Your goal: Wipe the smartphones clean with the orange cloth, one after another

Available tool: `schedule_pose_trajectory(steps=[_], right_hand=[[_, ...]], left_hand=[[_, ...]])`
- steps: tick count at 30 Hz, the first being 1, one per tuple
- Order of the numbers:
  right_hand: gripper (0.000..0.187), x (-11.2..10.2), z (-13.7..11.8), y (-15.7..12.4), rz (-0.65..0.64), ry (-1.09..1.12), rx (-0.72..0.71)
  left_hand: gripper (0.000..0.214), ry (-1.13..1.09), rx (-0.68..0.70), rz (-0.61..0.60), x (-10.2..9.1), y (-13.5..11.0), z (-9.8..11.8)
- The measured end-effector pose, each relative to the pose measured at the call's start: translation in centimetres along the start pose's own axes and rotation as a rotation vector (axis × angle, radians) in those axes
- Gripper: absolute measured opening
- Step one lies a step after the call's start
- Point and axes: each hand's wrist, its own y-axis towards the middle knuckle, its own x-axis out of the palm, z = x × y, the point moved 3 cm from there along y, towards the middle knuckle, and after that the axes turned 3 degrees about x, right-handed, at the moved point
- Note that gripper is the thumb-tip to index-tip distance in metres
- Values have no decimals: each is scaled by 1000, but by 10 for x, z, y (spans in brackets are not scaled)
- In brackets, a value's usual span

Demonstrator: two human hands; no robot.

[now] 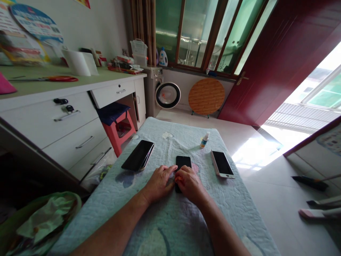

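Note:
A black smartphone [183,161] lies flat on the cloth-covered table in front of me, its middle hidden by my hands. My left hand [161,181] rests along the phone's left edge, fingers stretched out and fingertips touching it. Over the phone, my right hand [188,181] is closed on a small orange cloth [179,179], of which only a bit shows, pressed to the screen. To the left lies a stack of dark-screened tablets [138,155]. On the right is a white phone [223,164], seemingly atop another device. A small spray bottle [204,140] stands behind it.
A pale blue quilted cloth [165,149] covers the table. At left are a white desk with drawers [77,124], a red stool [121,131] and a green bin [77,204]. Farther back are a washing machine with its door open [167,95] and a round folded table [206,96].

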Motion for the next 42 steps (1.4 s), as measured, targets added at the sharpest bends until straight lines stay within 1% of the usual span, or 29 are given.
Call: schedule_pose_trajectory(steps=[4,9,14,19,23,25,29,36,42], right_hand=[[17,-2,-5,-3,-47,53,-41],[20,-5,3,-4,-69,85,0],[20,-12,20,-3,40,13,80],[12,-16,40,1,132,-50,208],[14,-21,49,4,175,-91,247],[16,-23,50,4,158,-90,261],[17,-29,49,1,79,-51,288],[17,-41,42,-8,-59,-7,264],[15,-44,37,-14,-200,27,303]], left_hand=[[55,9,-19,-7,0,0,1],[52,1,-5,-22,-3,2,3],[49,7,17,-31,-4,2,5],[45,16,40,-48,-4,2,5],[46,19,41,-42,-4,3,5],[46,17,45,-37,-3,4,5],[44,10,55,-28,-3,3,4],[45,14,50,-31,-3,2,4],[48,7,43,-30,-1,2,3]])
